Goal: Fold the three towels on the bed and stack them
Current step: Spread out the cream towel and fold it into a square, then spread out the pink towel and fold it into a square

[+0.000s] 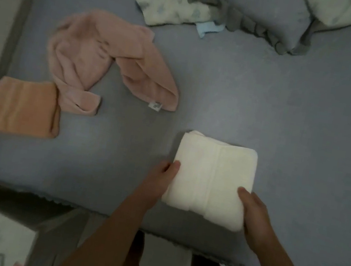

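Observation:
A white towel [211, 175], folded into a thick rectangle, lies near the bed's front edge. My left hand [160, 181] grips its left side with the thumb on top. My right hand [254, 212] holds its right front corner, thumb also on top. A pink towel [85, 58] lies crumpled and unfolded on the bed at the upper left. An orange towel [24, 106], folded into a flat square, rests at the far left by the bed's edge, touching the pink towel's end.
The bed [267, 101] has a grey-blue sheet with a scalloped front edge. A patterned quilt with grey ruffles [174, 6] and a pillow are bunched at the back. Floor and clutter show at the lower left.

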`<state>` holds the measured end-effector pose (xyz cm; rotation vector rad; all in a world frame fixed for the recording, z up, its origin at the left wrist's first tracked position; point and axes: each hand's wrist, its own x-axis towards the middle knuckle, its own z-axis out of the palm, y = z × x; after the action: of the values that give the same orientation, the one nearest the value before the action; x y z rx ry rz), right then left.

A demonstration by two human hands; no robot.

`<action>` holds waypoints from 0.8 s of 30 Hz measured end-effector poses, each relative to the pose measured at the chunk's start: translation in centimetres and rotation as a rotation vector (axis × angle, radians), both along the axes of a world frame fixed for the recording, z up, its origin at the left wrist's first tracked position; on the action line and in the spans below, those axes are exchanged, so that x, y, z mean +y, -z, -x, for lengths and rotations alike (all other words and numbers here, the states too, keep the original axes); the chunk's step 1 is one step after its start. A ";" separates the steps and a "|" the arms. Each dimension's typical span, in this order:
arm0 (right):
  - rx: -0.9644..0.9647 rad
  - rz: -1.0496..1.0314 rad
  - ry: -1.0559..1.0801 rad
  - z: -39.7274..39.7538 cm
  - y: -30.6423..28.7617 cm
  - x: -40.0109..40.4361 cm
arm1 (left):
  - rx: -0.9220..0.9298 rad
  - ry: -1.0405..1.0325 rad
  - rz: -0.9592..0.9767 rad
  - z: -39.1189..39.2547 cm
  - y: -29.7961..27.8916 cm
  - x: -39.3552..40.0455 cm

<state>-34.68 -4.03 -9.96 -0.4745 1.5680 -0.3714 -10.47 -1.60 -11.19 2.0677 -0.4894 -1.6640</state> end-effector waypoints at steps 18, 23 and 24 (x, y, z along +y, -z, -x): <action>-0.066 0.411 -0.653 -56.7 -1.9 -1.5 | -0.574 -0.324 0.142 -51.4 -7.7 6.0; 0.153 0.253 -0.789 -58.7 2.4 0.0 | -0.793 -0.022 0.050 -52.5 -1.4 6.2; 0.171 0.263 -0.778 -59.0 2.6 0.3 | -0.784 -0.036 0.054 -52.5 -1.1 6.2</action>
<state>24.32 -3.76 -12.58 -1.2898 1.3740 0.0710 42.00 4.59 -10.11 2.6137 -0.7122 -0.7452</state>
